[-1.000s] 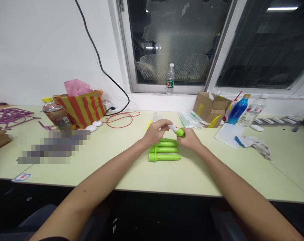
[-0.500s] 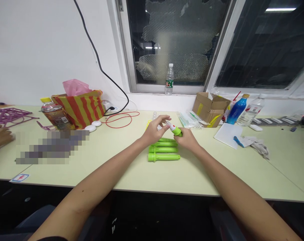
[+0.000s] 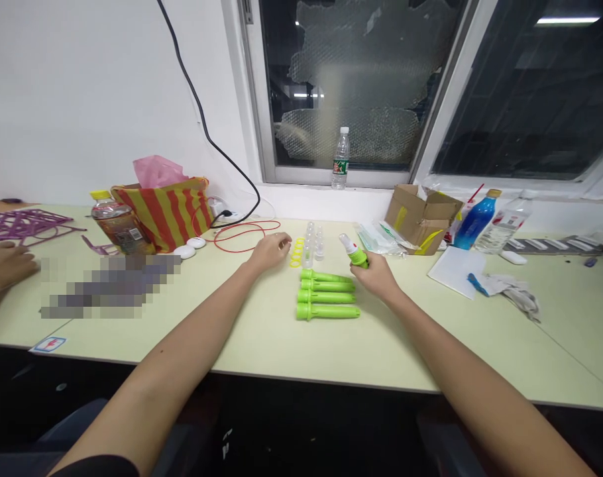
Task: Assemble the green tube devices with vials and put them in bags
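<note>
Across the pale worktop (image 3: 262, 354), our two hands worked well apart. We had the striped bag (image 3: 167, 218) at back left and the cardboard box (image 3: 415, 222) at back right; both looked clear of our reach. The brown drink bottle (image 3: 120, 225) leaned by the bag.

Our right hand (image 3: 378, 275) was clamped on a green tube (image 3: 358, 257), raised above the worktop, its clear tip angled up and away from us. A firm grip low on the body, we judged, would keep it steady and leave the tip free. Our left hand (image 3: 269, 253) hung with loosely bent fingers just beside the yellow rings (image 3: 296, 257); we could not tell whether its fingertips had closed on anything.

Four more green tubes (image 3: 331, 311) lay side by side nearer us, and a low sweep between our hands could have rolled them. Beyond them, the small clear pieces (image 3: 309, 248) crowded the rings, the likeliest snag. For those thin rings, we favored a light pinch from above, lifting one straight up without brushing the clear pieces.
</note>
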A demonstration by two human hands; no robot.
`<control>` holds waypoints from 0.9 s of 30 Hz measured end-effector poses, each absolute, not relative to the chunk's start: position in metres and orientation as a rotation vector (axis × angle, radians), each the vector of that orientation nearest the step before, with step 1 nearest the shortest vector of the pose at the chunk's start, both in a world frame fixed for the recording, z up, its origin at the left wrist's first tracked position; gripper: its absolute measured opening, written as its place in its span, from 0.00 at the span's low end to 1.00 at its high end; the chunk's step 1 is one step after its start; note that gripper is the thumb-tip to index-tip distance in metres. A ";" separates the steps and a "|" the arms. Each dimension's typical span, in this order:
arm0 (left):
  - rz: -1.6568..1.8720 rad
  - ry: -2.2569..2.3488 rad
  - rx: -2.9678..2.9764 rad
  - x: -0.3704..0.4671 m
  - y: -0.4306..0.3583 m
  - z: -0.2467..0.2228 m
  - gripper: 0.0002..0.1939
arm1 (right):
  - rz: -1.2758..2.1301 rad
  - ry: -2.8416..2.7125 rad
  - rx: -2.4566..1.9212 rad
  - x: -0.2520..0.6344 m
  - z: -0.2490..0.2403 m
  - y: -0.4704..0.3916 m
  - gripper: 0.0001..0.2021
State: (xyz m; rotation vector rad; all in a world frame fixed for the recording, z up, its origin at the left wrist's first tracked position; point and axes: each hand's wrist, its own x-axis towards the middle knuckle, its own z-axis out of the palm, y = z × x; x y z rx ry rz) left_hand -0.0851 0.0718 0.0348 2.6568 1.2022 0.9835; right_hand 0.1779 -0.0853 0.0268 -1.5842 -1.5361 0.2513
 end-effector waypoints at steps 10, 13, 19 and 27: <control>0.976 0.486 2.508 -0.027 -0.016 0.071 0.12 | -0.007 -1.836 -1.799 0.174 0.029 -0.092 0.01; 1.138 0.667 2.440 -0.051 0.002 0.086 0.11 | -0.003 -1.802 -1.844 0.177 0.029 -0.090 0.01; 0.344 1.037 2.602 -0.100 0.037 0.106 0.06 | 0.088 -1.736 -1.795 0.179 0.027 -0.088 0.02; -0.066 1.082 2.358 -0.095 0.038 0.090 0.18 | 0.120 -1.735 -1.735 0.174 0.028 -0.091 0.03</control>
